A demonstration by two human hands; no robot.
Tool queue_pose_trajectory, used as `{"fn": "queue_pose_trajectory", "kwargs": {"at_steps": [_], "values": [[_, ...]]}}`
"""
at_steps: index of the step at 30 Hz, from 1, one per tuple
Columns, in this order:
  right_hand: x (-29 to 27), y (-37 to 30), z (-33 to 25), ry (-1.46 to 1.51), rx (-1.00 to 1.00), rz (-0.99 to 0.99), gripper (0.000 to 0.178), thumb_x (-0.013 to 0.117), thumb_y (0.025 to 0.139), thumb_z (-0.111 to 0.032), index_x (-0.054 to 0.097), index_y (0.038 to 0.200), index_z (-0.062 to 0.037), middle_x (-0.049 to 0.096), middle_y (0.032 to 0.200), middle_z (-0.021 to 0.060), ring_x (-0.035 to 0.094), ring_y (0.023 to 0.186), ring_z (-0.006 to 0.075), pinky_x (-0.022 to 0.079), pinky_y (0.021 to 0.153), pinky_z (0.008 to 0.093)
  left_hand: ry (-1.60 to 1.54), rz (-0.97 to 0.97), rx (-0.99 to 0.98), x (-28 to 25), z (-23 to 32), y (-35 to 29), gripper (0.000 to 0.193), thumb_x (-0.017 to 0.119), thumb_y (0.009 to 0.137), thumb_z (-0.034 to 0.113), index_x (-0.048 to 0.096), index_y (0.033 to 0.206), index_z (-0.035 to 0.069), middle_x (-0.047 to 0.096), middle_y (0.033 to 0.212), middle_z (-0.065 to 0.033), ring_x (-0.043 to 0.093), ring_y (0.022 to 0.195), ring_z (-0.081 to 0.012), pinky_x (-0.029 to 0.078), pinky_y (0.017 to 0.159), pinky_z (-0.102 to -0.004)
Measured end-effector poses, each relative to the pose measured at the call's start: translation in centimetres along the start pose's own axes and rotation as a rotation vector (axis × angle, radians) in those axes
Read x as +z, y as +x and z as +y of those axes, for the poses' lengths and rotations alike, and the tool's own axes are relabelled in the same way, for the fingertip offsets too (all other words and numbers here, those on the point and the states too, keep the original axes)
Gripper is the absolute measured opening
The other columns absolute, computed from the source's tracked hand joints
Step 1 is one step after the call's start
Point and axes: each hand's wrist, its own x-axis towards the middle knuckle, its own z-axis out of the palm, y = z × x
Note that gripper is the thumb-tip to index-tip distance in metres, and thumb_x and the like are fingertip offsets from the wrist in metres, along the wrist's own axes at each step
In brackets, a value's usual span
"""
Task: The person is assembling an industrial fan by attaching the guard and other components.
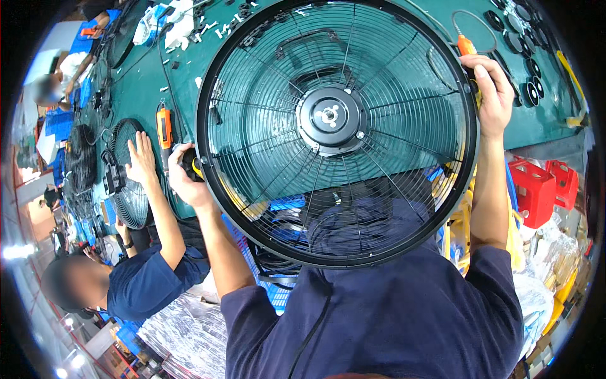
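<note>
A large round black fan guard (246, 237) with concentric wires and a motor (329, 115) at its center is held up in front of me, tilted over the table edge. My left hand (188, 182) grips its left rim, fingers curled round a black knob (192, 164) there. My right hand (493, 95) is closed on the right rim, its fingertips partly hidden behind. Just beyond those fingers lies an orange power screwdriver (466, 45) with a cable. Another orange power screwdriver (165, 126) hangs near my left hand.
A green table (404, 19) carries white and black small parts (218, 30) at the back and several black round parts (531, 93) at right. Red plastic pieces (533, 189) stand right of me. At left a co-worker (158, 265) touches another fan guard (132, 196).
</note>
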Motion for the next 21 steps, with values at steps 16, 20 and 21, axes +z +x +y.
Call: {"fn": "queue_pose_trajectory", "kwargs": {"at_steps": [16, 20, 21], "values": [[0.1, -0.6, 0.2, 0.012, 0.000, 0.024, 0.019, 0.055, 0.098, -0.010, 0.067, 0.103, 0.0046, 0.069, 0.107, 0.0099, 0.060, 0.103, 0.0154, 0.042, 0.097, 0.0288, 0.021, -0.088, 0.031, -0.7, 0.1, 0.9, 0.040, 0.045, 0.096, 0.023, 0.059, 0.116, -0.010, 0.066, 0.110, -0.0175, 0.064, 0.102, -0.0253, 0.049, 0.095, -0.0357], [-0.2, -1.3, 0.4, -0.004, 0.017, 0.016, 0.019, 0.055, 0.099, -0.010, 0.067, 0.103, 0.0049, 0.069, 0.109, 0.0117, 0.061, 0.105, 0.0173, 0.042, 0.100, 0.0306, 0.054, -0.176, -0.196, -1.1, 4.5, 4.7, 0.044, 0.054, 0.092, 0.027, 0.060, 0.120, -0.006, 0.067, 0.113, -0.0172, 0.064, 0.108, -0.0254, 0.047, 0.100, -0.0359], [-0.2, -1.4, 0.3, 0.003, 0.014, 0.000, 0.019, 0.055, 0.099, -0.010, 0.067, 0.103, 0.0049, 0.069, 0.109, 0.0117, 0.061, 0.105, 0.0173, 0.042, 0.100, 0.0306, 0.058, -0.161, -0.203, -1.4, 4.3, 4.8, 0.044, 0.054, 0.092, 0.027, 0.060, 0.120, -0.006, 0.067, 0.113, -0.0172, 0.064, 0.108, -0.0254, 0.047, 0.100, -0.0359]]}}
